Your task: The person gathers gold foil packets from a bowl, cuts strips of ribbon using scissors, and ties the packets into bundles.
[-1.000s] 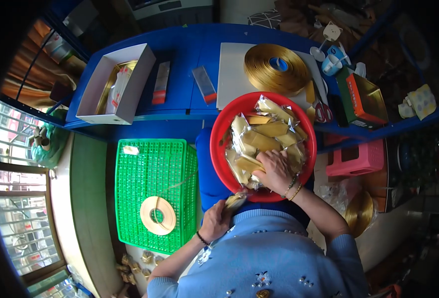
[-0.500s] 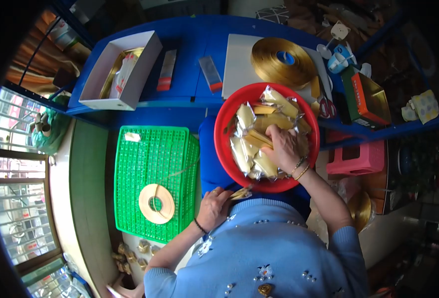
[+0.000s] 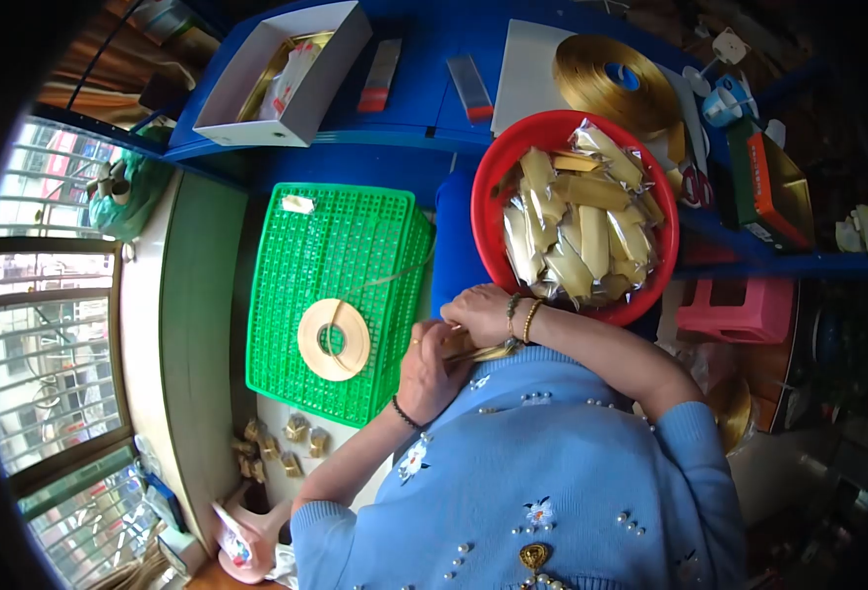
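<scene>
My left hand [image 3: 428, 374] is closed in front of my waist around a small bunch of slim yellow-gold packets [image 3: 494, 353]. Its fingers meet those of my right hand [image 3: 481, 313], which is also closed on the packets' upper end; the fingers overlap, so most of the bunch is hidden. To the right, a red basin [image 3: 487, 231] rests near my lap against the table. Many flat yellow packets in clear shiny wrap [image 3: 593, 239] lie loosely piled inside it.
An upturned green basket [image 3: 287, 265] carries a pale tape roll [image 3: 313, 341]. On the blue table [image 3: 424, 69] are a white box [image 3: 257, 128], a gold ribbon roll [image 3: 591, 84] and scissors [image 3: 694, 187]. Several small bundles [image 3: 291, 465] lie on the floor. A pink stool [image 3: 739, 323] stands right.
My right hand has left the basin and come down to my left hand, where both now grip the packets. The view has shifted, so the table appears higher.
</scene>
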Action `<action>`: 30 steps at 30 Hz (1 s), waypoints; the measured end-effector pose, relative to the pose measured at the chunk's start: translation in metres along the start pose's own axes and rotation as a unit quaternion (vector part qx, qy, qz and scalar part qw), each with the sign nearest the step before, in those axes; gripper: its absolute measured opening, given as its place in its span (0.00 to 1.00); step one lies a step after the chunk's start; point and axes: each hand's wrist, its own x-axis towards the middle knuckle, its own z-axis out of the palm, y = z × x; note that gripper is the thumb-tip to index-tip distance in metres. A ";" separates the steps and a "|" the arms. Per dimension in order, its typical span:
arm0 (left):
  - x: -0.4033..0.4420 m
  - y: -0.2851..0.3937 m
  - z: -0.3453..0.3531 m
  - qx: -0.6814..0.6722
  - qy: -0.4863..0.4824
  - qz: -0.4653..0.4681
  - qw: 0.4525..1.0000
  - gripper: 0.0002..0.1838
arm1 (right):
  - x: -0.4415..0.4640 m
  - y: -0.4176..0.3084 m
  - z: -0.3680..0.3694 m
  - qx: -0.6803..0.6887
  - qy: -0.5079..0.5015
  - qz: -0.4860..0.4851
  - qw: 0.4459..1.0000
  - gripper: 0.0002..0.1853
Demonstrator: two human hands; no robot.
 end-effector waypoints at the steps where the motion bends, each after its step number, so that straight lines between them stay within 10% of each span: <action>1: 0.004 0.006 -0.002 0.029 0.018 -0.001 0.999 0.37 | 0.000 0.005 0.007 0.006 0.011 0.000 1.000 0.08; 9: 0.020 -0.005 -0.004 0.053 -0.134 -0.006 0.990 0.48 | -0.005 0.011 -0.003 0.036 -0.019 0.003 0.999 0.14; 13: 0.014 -0.012 0.006 0.044 -0.152 -0.060 0.985 0.41 | -0.032 0.018 -0.015 0.347 0.077 0.034 0.934 0.25; 16: 0.012 -0.017 0.015 0.059 -0.152 -0.065 0.985 0.36 | -0.060 -0.004 -0.024 0.154 0.284 -0.008 0.946 0.29; 24: 0.017 -0.014 0.018 0.088 -0.140 -0.076 0.983 0.32 | -0.042 -0.003 0.013 -0.258 0.142 -0.033 0.955 0.23; 28: 0.011 -0.022 0.027 0.112 -0.125 -0.028 0.985 0.31 | -0.044 -0.006 0.004 -0.203 0.115 -0.053 0.971 0.20; 30: 0.008 -0.025 0.031 0.102 -0.121 -0.032 0.987 0.26 | -0.056 -0.004 -0.003 -0.073 0.277 -0.085 0.954 0.13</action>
